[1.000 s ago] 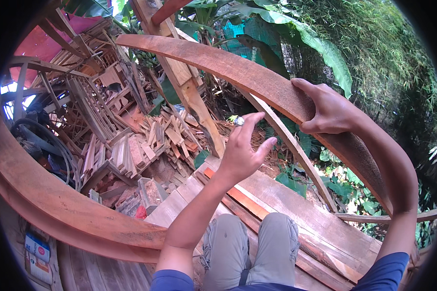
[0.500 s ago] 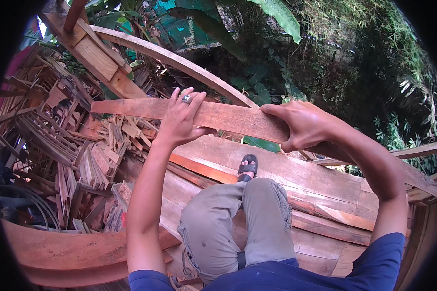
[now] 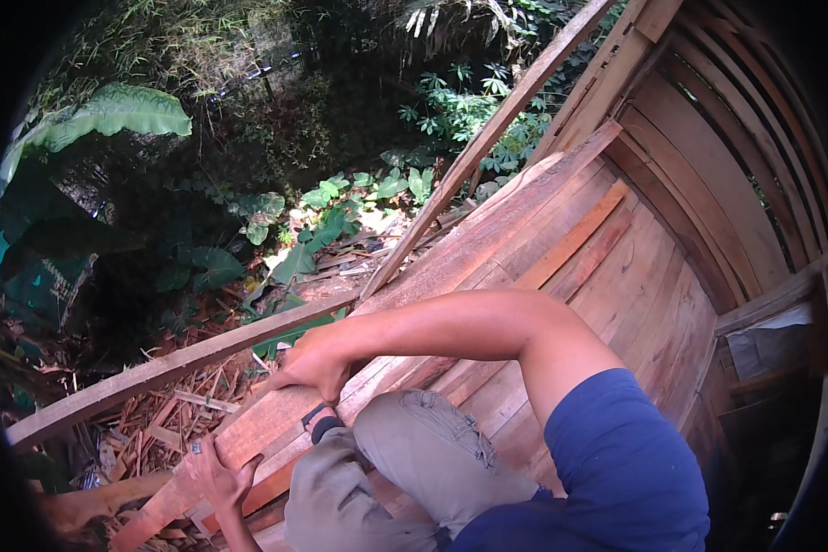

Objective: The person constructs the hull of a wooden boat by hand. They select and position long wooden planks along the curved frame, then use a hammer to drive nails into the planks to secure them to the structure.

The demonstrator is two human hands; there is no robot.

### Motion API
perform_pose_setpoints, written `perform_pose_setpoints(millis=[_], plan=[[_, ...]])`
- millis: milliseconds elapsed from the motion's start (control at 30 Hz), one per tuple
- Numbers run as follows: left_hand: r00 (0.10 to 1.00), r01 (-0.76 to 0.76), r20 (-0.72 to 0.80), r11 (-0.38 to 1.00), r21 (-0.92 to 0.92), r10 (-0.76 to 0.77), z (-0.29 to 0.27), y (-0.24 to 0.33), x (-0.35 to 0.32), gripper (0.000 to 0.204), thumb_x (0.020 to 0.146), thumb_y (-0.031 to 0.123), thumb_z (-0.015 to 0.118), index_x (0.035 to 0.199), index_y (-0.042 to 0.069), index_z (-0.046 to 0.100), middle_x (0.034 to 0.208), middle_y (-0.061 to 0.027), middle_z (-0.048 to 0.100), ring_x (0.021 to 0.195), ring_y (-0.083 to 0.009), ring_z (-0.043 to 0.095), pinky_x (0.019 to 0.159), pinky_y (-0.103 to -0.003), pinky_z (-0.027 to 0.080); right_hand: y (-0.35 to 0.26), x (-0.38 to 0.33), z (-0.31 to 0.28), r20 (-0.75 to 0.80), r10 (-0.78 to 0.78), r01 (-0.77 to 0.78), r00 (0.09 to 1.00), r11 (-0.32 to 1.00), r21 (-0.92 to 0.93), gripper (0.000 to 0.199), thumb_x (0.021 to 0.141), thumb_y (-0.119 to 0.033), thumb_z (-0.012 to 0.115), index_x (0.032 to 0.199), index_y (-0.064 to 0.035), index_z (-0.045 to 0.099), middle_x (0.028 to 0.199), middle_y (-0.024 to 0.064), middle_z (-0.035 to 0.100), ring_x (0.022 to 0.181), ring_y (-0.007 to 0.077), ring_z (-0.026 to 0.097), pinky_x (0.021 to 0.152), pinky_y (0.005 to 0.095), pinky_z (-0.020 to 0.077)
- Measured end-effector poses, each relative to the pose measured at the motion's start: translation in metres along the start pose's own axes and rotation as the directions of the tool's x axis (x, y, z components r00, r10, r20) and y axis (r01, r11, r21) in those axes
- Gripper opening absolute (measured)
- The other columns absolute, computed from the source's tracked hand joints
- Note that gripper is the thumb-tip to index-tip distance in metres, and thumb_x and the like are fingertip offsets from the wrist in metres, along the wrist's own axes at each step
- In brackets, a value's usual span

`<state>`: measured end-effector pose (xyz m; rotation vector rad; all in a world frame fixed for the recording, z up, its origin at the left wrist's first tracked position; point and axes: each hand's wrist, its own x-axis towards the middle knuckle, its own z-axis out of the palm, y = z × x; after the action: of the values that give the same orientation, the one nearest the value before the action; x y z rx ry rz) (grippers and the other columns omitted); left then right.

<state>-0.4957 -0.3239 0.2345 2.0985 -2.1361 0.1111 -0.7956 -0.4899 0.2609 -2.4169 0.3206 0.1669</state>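
The long wooden plank [image 3: 276,419] has come down low; the left hand [image 3: 219,476] and right hand [image 3: 315,363] both hold it tight.

A reddish wooden plank [image 3: 248,442] is gripped by 2 hands: the left hand [image 3: 219,476] is pressed on its lower end, and the right hand [image 3: 315,362] is set on its upper edge. Plank flooring [image 3: 607,267] and scattered wood scraps [image 3: 156,419] are seen beside it.
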Motion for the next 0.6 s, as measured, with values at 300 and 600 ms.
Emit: perform_pose_setpoints(millis=[300,600], plan=[[0.989,0.068,0.135,0.993,-0.094,-0.055,0.084,-0.015,-0.006,0.087,0.051,0.045,0.086,0.12,0.006,0.05,0.105,-0.0176,0.058,0.102,-0.0405,0.051,0.097,-0.053,0.031,0.058,0.032,0.07,-0.005,0.039,-0.039,0.999,0.997,0.068,0.06,0.057,-0.011,0.069,0.114,-0.0079,0.05,0.097,0.0216,0.064,0.096,0.0417,0.061,0.079,0.0505,0.0488],[0.983,0.065,0.178,0.996,-0.064,-0.053,0.14,0.017,0.015,0.078,0.053,0.052,0.085,0.108,0.004,0.054,0.098,-0.0158,0.062,0.103,-0.035,0.054,0.093,-0.049,0.034,0.133,0.041,0.126,0.005,0.13,-0.13,0.991,0.99,0.059,0.079,0.057,-0.009,0.071,0.132,-0.0172,0.046,0.107,0.0166,0.062,0.101,0.0381,0.061,0.082,0.0469,0.0502]])
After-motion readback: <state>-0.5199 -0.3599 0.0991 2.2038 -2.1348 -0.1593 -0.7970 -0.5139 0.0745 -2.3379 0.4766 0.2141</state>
